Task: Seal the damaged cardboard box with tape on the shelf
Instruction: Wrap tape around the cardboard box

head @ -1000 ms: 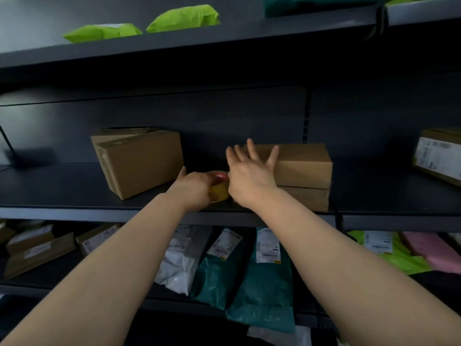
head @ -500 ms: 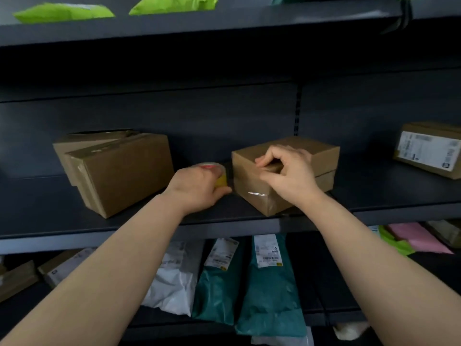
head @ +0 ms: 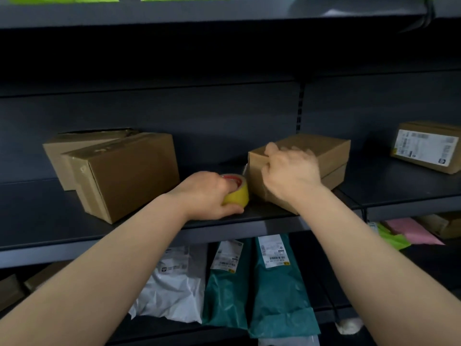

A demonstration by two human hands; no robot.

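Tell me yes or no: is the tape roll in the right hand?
No, the left hand grips the yellow tape roll on the shelf, while the right hand rests on the cardboard box.

I see white labels [head: 426,149] on a box [head: 424,127] and on bags [head: 279,303] below, but I cannot read any text.

tape roll [head: 237,193] yellow, red core | boxes [head: 124,171] brown | shelf [head: 37,221] dark grey | mailers [head: 279,290] teal

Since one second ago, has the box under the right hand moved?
Yes. The box turned: once square to the shelf edge, a corner now points at it.
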